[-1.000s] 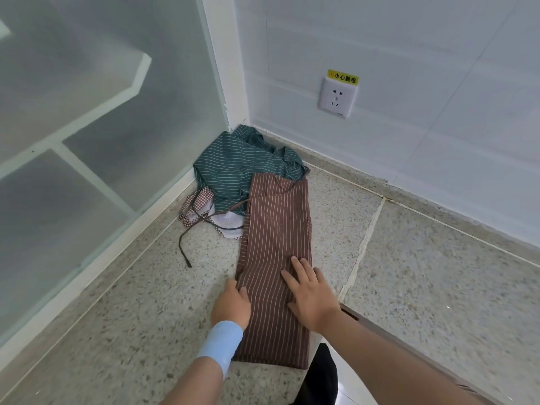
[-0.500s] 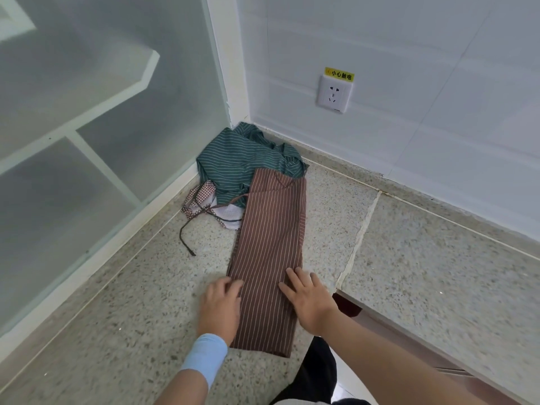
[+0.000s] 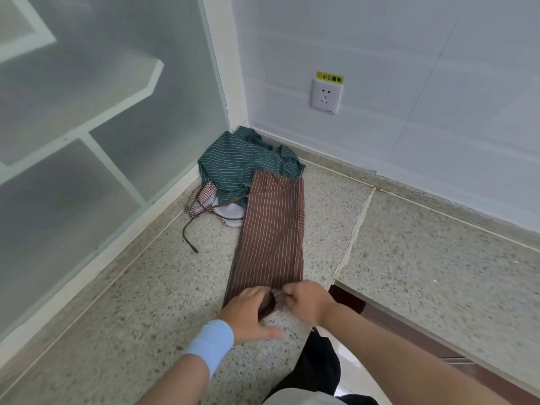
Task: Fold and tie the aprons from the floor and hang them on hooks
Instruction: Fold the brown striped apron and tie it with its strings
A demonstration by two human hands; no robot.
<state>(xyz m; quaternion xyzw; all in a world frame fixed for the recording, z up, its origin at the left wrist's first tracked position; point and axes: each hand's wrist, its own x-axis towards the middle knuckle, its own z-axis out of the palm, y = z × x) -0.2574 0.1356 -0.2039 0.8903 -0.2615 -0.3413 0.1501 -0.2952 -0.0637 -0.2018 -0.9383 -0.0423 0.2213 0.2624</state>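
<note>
Left hand [image 3: 251, 309]: curled over the near end of the brown apron [image 3: 270, 229], fingers closed on its rolled edge.
Right hand [image 3: 306, 299]: pinching the same edge from the other side, close to the left hand.
Brown apron: folded into a long strip on the floor [image 3: 117, 317], running from the hands toward the socket [image 3: 325, 95].
Handling: judged light, limp cloth; best gripped at both near corners so the roll stays even and the folds don't slide apart.
Strap [image 3: 190, 238]: loose, left of the strip.
Green apron [image 3: 233, 162]: crumpled below the socket, in the corner.
Checked apron [image 3: 204, 197]: bunched beside the green one.
</note>
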